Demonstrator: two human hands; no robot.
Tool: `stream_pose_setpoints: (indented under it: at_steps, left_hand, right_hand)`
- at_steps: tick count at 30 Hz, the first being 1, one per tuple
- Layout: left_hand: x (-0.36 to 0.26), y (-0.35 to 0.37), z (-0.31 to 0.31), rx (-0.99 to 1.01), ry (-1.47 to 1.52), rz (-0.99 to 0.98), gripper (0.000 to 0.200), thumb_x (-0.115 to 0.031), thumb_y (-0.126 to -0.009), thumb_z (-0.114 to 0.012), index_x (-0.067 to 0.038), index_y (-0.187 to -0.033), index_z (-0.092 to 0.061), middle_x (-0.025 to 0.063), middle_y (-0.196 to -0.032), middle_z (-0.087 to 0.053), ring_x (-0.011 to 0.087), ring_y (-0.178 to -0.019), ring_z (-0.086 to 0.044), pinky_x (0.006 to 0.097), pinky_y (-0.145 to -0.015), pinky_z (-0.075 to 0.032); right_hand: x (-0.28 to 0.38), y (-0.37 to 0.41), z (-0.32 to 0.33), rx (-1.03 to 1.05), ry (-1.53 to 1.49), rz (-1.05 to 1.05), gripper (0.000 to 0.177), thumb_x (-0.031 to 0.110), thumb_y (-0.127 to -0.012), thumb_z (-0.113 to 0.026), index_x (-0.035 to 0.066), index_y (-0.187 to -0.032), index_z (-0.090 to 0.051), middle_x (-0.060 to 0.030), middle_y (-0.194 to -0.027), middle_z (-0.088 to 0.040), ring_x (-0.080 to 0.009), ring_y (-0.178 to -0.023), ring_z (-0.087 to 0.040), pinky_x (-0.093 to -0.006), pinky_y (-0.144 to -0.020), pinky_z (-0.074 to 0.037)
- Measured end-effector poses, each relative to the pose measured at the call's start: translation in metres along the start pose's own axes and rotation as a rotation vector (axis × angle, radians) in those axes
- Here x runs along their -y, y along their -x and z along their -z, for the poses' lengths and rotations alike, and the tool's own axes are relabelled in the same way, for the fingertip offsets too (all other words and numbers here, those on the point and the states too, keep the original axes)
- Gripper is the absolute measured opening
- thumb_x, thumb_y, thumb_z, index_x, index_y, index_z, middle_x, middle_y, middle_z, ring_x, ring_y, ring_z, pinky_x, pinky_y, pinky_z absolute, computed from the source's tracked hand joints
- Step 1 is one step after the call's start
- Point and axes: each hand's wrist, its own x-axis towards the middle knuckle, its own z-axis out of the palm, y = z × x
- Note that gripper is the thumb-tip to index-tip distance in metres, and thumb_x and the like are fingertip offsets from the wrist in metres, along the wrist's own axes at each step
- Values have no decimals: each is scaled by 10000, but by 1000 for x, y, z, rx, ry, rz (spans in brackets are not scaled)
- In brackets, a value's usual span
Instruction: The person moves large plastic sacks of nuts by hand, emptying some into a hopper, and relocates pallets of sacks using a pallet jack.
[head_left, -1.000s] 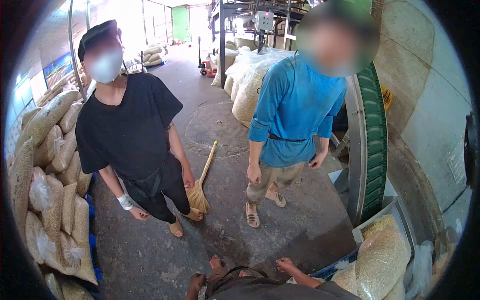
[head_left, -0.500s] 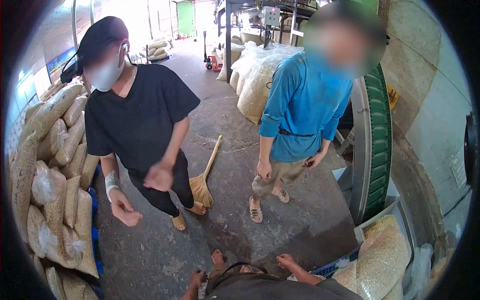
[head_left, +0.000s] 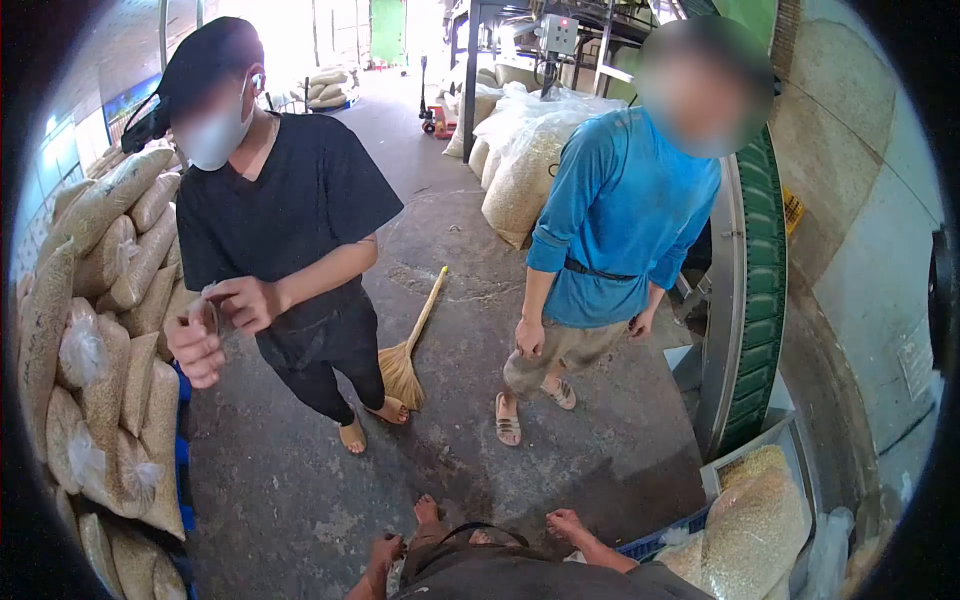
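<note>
My left hand [head_left: 386, 550] hangs beside my body at the bottom of the head view, its fingers curled; whether it holds anything is hidden. On the other side, my right hand [head_left: 568, 524] is loosely closed, nearest to the blue pallet [head_left: 660, 540] and a filled clear sack [head_left: 755, 530]; its palm cannot be made out. Facing me on the left, a person in black [head_left: 290, 200] brings both hands together near one wrist. A person in blue [head_left: 625, 220] stands on the right with arms lowered.
Stacked grain sacks [head_left: 100, 270] line the left side. A broom [head_left: 402, 370] lies on the floor [head_left: 300, 490] between the two people. At right runs a green ribbed conveyor belt [head_left: 760, 300] above a metal bin [head_left: 795, 440]. Large sacks [head_left: 525, 170] stand behind.
The person in black has raised both hands and brought them together at one wrist. My hands have moved slightly left in view. The person in blue stands nearly the same.
</note>
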Motion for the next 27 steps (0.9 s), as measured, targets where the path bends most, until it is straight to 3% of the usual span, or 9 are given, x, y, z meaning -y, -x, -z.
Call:
stream_pose_setpoints:
  at_steps: [1, 6, 8, 16, 19, 22, 27]
  left_hand:
    - [7, -4, 1, 22, 129, -15, 308, -248, -820, -598, 57, -863, -602, 125, -669, -631, 215, -531, -603, 343, -480, -474]
    - [2, -9, -2, 17, 116, -19, 299, -248, -833, -588, 50, -865, -594, 122, -691, -631, 219, -554, -613, 348, -491, -481]
    - [1, -8, -5, 22, 177, -7, 298, -248, -840, -586, 49, -867, -590, 123, -702, -631, 218, -565, -616, 348, -496, -484]
    - [-25, 20, -7, -42, -157, -25, 316, -244, -858, -579, 68, -903, -583, 142, -743, -642, 214, -603, -626, 336, -517, -485]
    - [-8, 5, -10, -8, -3, 29, 315, -237, -857, -579, 73, -915, -586, 153, -753, -647, 214, -600, -623, 340, -524, -485]
    - [-37, 27, -15, -69, -105, 41, 315, -242, -852, -577, 68, -901, -602, 153, -742, -649, 204, -578, -616, 338, -518, -483]
    - [-20, 1, -19, -24, -84, 17, 335, -274, -841, -574, 57, -854, -625, 139, -715, -652, 198, -556, -610, 330, -518, -478]
  right_hand:
    - [-6, -9, -2, -9, -10, 15, 284, 277, -879, -590, 27, -1013, -599, -60, -891, -628, -148, -702, -592, -310, -562, -461]
    - [8, 4, 4, -43, -11, 8, 240, 256, -880, -591, 32, -964, -603, -47, -859, -619, -133, -680, -589, -308, -550, -458]
    - [10, 2, 5, 30, -170, 59, 225, 248, -876, -594, 39, -958, -605, -44, -840, -620, -130, -669, -588, -302, -555, -461]
    - [8, -4, 7, 25, -100, 56, 253, 255, -877, -594, 38, -1007, -611, -51, -866, -638, -143, -707, -615, -303, -569, -474]
    - [11, -1, 7, 20, -91, 41, 270, 268, -880, -591, 35, -1015, -606, -56, -886, -639, -153, -722, -623, -313, -570, -475]
    - [10, -4, 8, 40, -107, 26, 288, 285, -878, -595, 31, -1014, -599, -61, -897, -640, -162, -730, -625, -322, -572, -476]
    - [4, -3, 11, 42, -114, 17, 301, 305, -877, -601, 34, -1009, -590, -60, -885, -636, -162, -737, -624, -322, -572, -476]
